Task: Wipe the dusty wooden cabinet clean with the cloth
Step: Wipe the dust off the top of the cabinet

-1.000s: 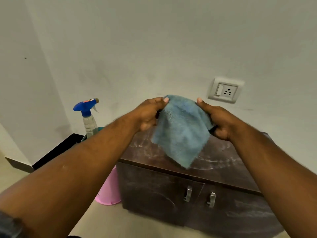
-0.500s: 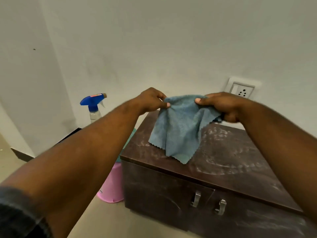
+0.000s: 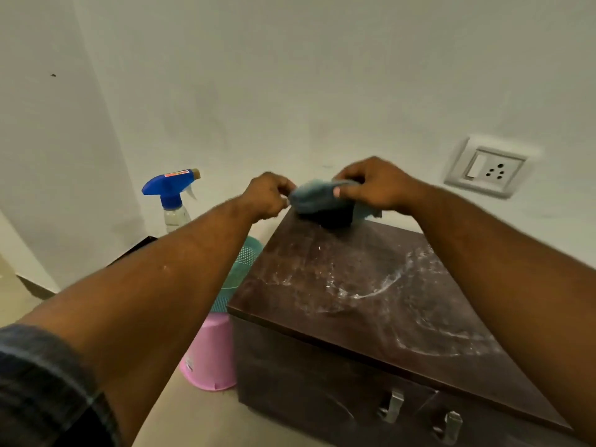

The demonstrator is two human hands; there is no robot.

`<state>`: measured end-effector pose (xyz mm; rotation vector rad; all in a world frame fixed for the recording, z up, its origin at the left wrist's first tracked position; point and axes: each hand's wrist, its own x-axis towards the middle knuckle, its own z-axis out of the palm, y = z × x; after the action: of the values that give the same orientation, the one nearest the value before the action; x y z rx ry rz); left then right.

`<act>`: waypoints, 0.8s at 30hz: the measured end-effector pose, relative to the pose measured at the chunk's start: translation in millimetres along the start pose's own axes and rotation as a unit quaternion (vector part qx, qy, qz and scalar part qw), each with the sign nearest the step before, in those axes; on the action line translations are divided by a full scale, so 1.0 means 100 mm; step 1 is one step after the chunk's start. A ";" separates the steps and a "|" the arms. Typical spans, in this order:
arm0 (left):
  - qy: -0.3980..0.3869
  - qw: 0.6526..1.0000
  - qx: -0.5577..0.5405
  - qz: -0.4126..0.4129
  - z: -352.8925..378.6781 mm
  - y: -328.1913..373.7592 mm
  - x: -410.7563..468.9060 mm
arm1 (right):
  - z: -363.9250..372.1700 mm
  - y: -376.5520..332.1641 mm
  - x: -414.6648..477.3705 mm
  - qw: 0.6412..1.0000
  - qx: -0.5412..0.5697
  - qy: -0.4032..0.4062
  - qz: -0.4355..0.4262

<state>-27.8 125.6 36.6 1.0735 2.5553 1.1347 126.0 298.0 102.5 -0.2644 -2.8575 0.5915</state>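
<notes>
Blue cloth [image 3: 317,196] bunched between both hands, left hand [image 3: 267,196] and right hand [image 3: 375,185] fingers pinching it over the dusty cabinet's [image 3: 371,285] far edge.

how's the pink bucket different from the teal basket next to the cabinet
The pink bucket has solid, smooth walls; the teal basket is perforated with small holes. The bucket stands on the floor, while the basket sits higher, apparently on top of it. Both sit left of the cabinet, partly hidden by the person's arm.

My left arm hides the spray bottle's [image 3: 175,201] lower body, motion blurs the cloth [image 3: 317,198], and the cabinet's [image 3: 371,301] right end leaves frame.
</notes>
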 end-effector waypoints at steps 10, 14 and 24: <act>0.052 0.997 -0.003 -0.062 0.06 -0.59 -0.34 | 0.77 0.04 0.15 0.997 -0.032 -0.059 0.049; 0.067 0.996 -0.013 -0.059 0.08 -0.64 -0.36 | 1.18 -0.02 0.39 0.986 -0.043 -0.137 0.080; 0.094 0.994 -0.014 -0.053 0.05 -0.81 -0.24 | 1.57 -0.14 0.42 0.993 -0.027 -0.116 0.015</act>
<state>-52.5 75.9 -26.7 0.8504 2.6910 1.2969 46.1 236.3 -25.4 -0.2631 -3.1022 0.5849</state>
